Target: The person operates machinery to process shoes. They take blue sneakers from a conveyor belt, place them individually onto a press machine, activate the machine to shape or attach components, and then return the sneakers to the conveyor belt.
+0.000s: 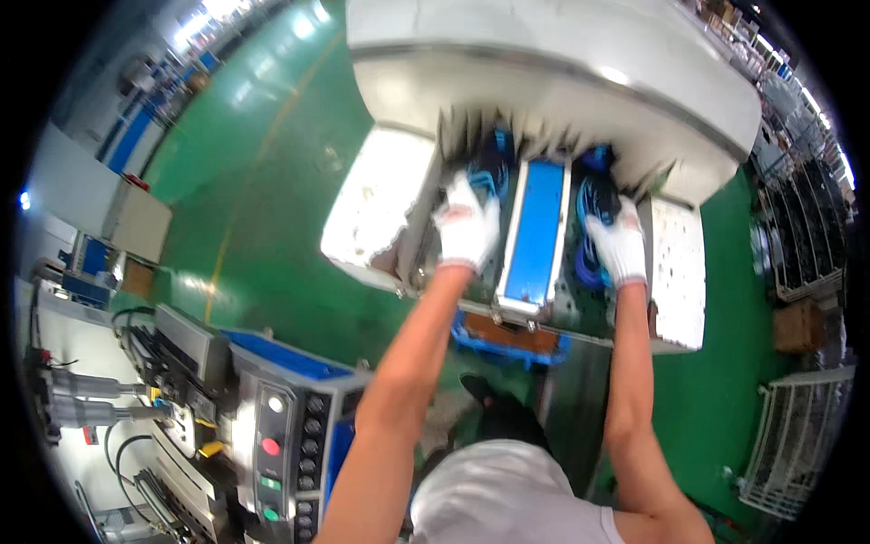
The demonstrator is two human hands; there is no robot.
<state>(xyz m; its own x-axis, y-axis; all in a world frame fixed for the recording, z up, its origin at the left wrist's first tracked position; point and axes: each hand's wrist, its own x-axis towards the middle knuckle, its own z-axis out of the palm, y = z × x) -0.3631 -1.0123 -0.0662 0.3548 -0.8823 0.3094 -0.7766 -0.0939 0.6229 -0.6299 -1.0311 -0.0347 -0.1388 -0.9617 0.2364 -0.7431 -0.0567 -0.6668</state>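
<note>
In a white glove, my left hand (pixel 468 228) is closed on a black and blue shoe (pixel 494 168) in the left lane of a machine. The shoe's far end reaches under dark hanging strips (pixel 458 136). My right hand (pixel 619 243), gloved too, grips a second black and blue shoe (pixel 594 199) in the right lane. A blue-purple part of that shoe shows beside the palm. Between the two lanes runs a raised divider with a blue top (pixel 532 231). Blur hides the exact finger positions.
The machine's pale hood (pixel 562 72) rises beyond the lanes. White side ledges (pixel 376 204) flank them. A blue crate (pixel 512 344) sits below the front edge. At lower left stands a control panel (pixel 285 444) with buttons. Wire racks (pixel 793 435) stand at right on the green floor.
</note>
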